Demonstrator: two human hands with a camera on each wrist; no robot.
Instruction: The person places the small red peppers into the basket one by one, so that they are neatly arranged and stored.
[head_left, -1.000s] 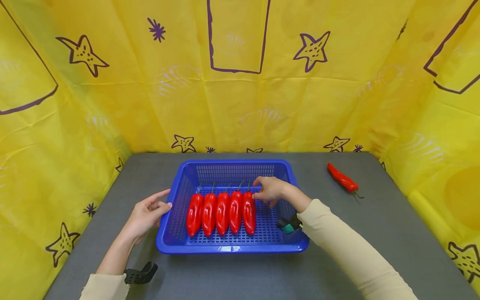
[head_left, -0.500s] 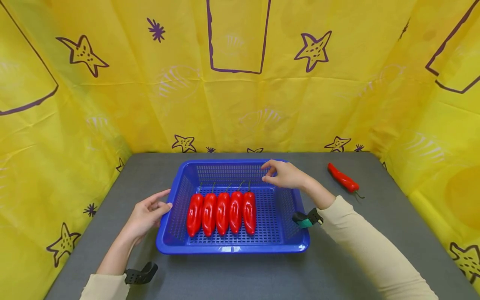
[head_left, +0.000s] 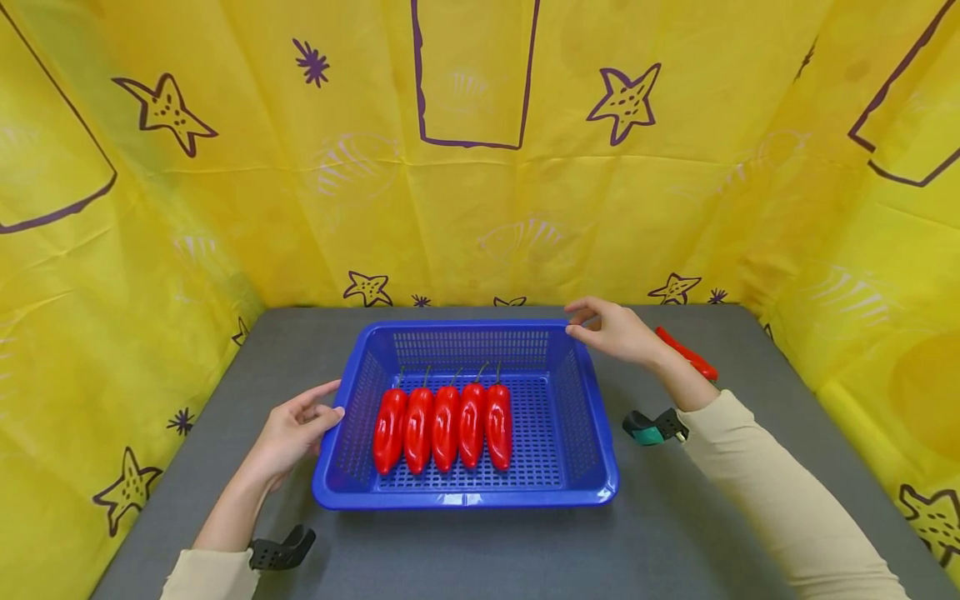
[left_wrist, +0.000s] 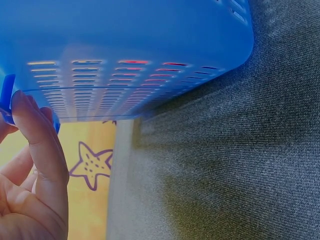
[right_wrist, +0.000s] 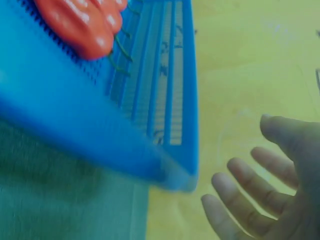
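Blue slotted basket (head_left: pixel 577 433) on the grey counter (head_left: pixel 480 550), near the middle, 5 red peppers (head_left: pixel 445 425) side by side on its floor toward the left half, stems pointing to the far wall. Left hand (head_left: pixel 294 429) at the basket's left rim, thumb tip touching the rim's edge, fingers relaxed and lightly bent alongside; in the left wrist view a fingertip (left_wrist: pixel 25 107) against the rim's underside, so a loose pinch of the rim at most, grip not firmly closed. Right hand (head_left: pixel 613 331) just beyond the basket's far right corner, fingers spread and slightly bent, holding nothing; in the right wrist view the fingers (right_wrist: pixel 250 187) apart from the blue corner (right_wrist: pixel 175 170), with yellow backdrop between. 1 more red pepper (head_left: pixel 693 360) on the counter just behind the right wrist, partly hidden by it, outside the basket. Yellow cloth (head_left: pixel 225 167) with purple stars on 3 sides. Cream sleeves and dark wrist mounts on both forearms.
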